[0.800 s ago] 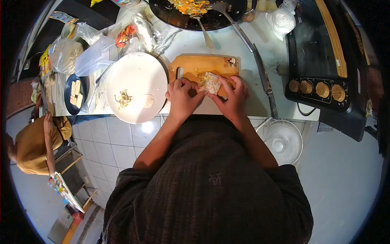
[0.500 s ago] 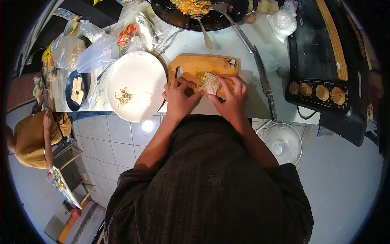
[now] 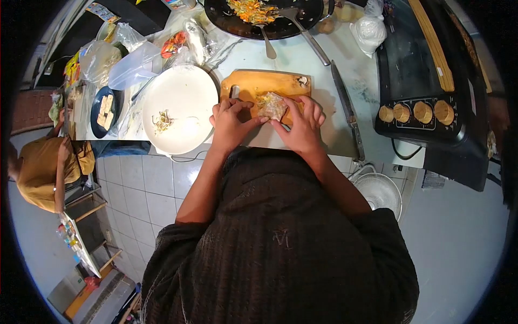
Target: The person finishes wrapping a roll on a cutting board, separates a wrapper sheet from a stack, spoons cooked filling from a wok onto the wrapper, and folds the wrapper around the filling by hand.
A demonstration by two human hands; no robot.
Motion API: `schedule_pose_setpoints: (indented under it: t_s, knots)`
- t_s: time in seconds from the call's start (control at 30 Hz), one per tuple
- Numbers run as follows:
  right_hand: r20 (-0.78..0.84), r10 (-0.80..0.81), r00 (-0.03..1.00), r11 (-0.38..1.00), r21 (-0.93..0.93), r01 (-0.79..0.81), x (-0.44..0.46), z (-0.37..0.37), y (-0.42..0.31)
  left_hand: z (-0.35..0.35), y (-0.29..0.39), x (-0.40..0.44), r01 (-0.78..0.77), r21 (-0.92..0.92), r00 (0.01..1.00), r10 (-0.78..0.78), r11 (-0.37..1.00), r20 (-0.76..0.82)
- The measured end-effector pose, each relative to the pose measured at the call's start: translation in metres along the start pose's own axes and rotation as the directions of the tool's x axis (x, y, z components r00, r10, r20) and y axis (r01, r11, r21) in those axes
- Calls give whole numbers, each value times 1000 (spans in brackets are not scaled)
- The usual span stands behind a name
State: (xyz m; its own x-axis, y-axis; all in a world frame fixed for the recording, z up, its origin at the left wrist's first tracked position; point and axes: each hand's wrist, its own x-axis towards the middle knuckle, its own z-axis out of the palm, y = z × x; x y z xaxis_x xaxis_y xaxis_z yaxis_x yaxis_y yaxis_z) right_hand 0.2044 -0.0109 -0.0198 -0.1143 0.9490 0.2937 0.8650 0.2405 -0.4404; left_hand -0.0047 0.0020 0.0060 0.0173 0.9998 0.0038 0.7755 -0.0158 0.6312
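A translucent wrapper with shredded vegetable filling (image 3: 273,106) lies on the wooden cutting board (image 3: 270,81). My left hand (image 3: 233,123) pinches its lower left edge between thumb and fingers. On the other side, my right hand (image 3: 302,127) has thumb and fingertips on the wrapper's right edge. Left of the board stands a large white plate (image 3: 181,97) with a small heap of shredded vegetables (image 3: 162,122) on it. To the right of the board lies a long knife (image 3: 348,108).
A black wok (image 3: 259,32) of cooked vegetables holds two utensils. A blue dish (image 3: 104,112) of rolls and plastic bags are at left, an oven (image 3: 426,102) at right. A person in brown (image 3: 43,173) is at far left.
The view has shifted slightly. Both hands stay at the wrapper, whose right side looks more folded in over the filling.
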Motion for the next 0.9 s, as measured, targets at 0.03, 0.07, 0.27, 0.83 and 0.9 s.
schedule_pose_setpoints:
  t_s: [0.03,0.07,0.27,0.83,0.9]
  knots:
    - [12,6,1000,1000,17,-7,0,0,1,2,0,0,-15,15,1000,15,1000,-8]
    - [22,10,1000,999,33,-11,-1,0,1,3,0,-1,-30,29,999,31,999,-18]
    - [-21,-16,1000,1000,11,16,-3,1,1,8,-1,-2,-75,-19,996,74,997,-50]
    - [26,20,999,999,-25,-20,-1,-7,-10,1,2,4,-97,1,995,97,995,-24]
    - [61,44,997,999,-27,-42,4,-9,-11,-2,4,10,-82,17,997,82,996,-9]
